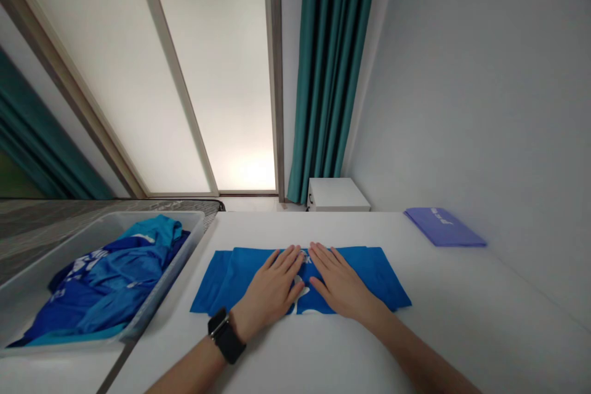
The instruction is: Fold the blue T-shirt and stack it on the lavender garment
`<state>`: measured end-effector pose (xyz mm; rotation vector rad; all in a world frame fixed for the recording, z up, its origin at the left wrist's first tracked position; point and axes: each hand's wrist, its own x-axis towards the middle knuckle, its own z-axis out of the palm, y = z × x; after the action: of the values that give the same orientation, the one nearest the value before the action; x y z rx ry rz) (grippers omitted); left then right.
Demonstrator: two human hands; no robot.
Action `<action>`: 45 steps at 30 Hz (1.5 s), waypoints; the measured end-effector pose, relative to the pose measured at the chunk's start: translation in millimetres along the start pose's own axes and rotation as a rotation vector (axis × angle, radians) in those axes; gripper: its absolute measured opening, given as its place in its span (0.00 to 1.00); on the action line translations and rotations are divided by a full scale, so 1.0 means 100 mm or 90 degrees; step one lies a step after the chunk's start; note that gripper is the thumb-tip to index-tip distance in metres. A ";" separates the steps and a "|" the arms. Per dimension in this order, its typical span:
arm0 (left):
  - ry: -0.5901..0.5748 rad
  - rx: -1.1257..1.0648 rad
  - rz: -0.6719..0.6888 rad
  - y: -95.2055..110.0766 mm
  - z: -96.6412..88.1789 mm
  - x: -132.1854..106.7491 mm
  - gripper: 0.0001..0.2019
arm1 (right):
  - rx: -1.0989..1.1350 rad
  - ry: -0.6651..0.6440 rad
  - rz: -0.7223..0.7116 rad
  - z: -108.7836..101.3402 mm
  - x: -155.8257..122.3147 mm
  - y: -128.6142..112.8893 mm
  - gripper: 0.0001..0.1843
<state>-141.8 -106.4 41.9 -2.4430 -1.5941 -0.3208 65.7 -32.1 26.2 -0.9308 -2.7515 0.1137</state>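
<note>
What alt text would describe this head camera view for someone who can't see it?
Seen from the person's head, a left hand and right hand press flat on a folded blue garment on a white table. A black wristwatch sits above the left hand. Beside the table, a pale tub holds crumpled blue clothing; a folded purple item lies far right.

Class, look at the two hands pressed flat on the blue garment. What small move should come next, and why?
Probably the left hand and right hand should smooth outward across the blue garment. Both lie flat near its middle, and its top edge looks stepped toward the left, so the cloth may need evening out.
</note>
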 end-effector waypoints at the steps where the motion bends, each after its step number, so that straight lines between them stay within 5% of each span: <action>1: -0.007 -0.005 -0.001 0.04 0.04 0.02 0.27 | 0.007 -0.012 0.000 0.02 0.00 -0.02 0.33; 8: -0.026 -0.014 -0.057 -0.02 0.23 0.00 0.28 | 0.029 -0.040 0.032 0.10 0.00 -0.02 0.36; 19: -0.020 -0.013 -0.112 -0.02 0.22 -0.02 0.29 | -0.003 -0.018 0.089 0.11 -0.05 0.11 0.36; 26: -0.050 -0.068 0.031 0.06 0.07 -0.08 0.29 | -0.023 -0.025 0.133 0.12 -0.08 0.21 0.36; 34: -0.070 -0.070 0.036 0.07 0.14 -0.10 0.29 | -0.017 -0.021 0.129 0.11 -0.10 0.25 0.36; 45: -0.042 -0.077 0.049 0.03 0.17 -0.09 0.29 | -0.012 -0.033 0.087 -0.04 -0.33 0.77 0.32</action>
<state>-141.3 -111.0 22.8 -2.6240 -1.5439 -0.3373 137.3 8.8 12.6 -1.1366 -2.7383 0.1367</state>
